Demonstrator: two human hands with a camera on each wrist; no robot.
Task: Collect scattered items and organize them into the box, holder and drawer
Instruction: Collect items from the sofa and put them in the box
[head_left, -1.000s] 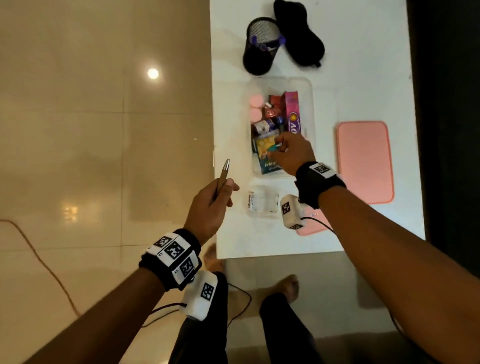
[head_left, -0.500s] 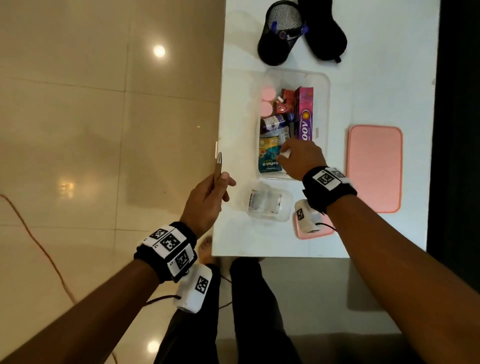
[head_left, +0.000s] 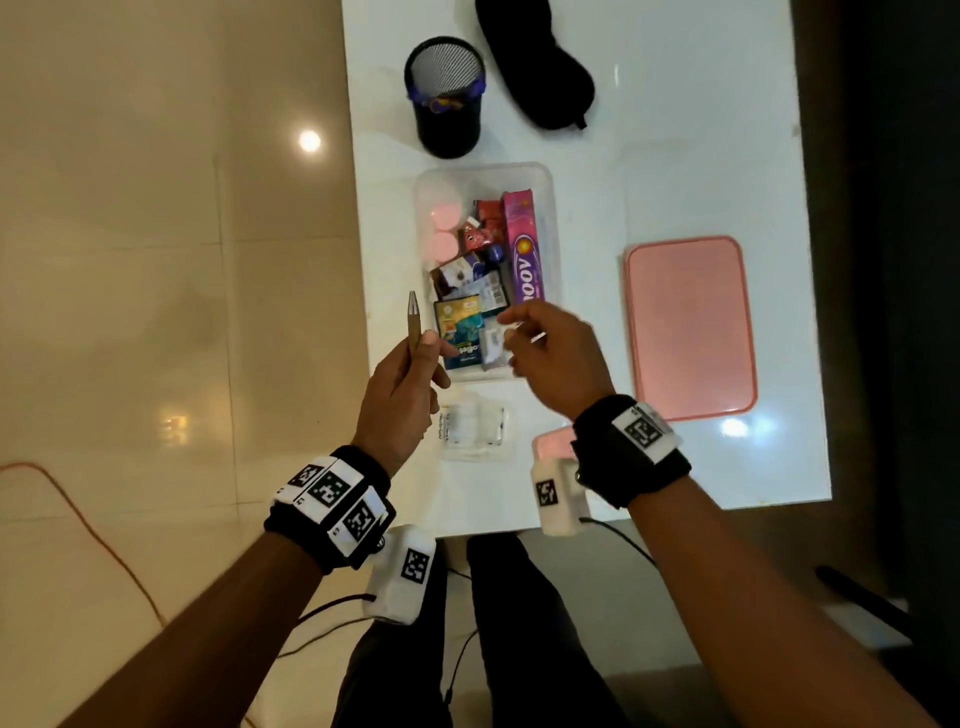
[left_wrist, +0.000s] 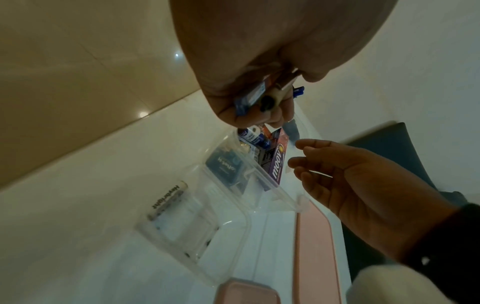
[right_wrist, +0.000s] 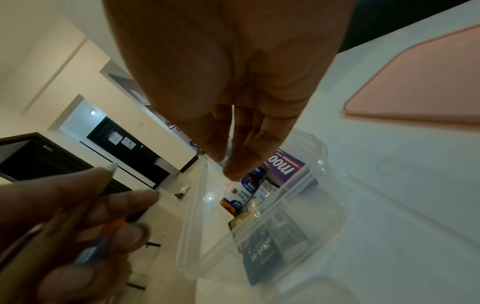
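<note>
Mid-task, judging by the layout. Clear box (head_left: 551, 208) at frame centre of the head view already packed with cartons, a small bottle and a purple carton (head_left: 524, 249); its pink lid (head_left: 691, 327) lying apart at the right, not yet fitted. Black mesh holder (head_left: 447, 98) upright at upper centre with something purple at its rim. Still loose on the white worktop (head_left: 675, 130): a black eye mask (head_left: 540, 67) beside the holder, a clear packet (head_left: 475, 428) just below the box, a small pink thing (head_left: 550, 444) partly hidden behind the right wrist. No drawer in view.

Left hand (head_left: 402, 395) closed around a tan pen (head_left: 414, 327), tip up, with further blue-and-orange pens bunched in the same grip per the left wrist view; likely bound for the holder. Right hand (head_left: 550, 358) above the box's near end, fingers loosely extended, holding nothing discernible.

Left hand hovering at the worktop's left edge, floor below. Free surface between box and holder narrow; broad bare stretch at upper right.
</note>
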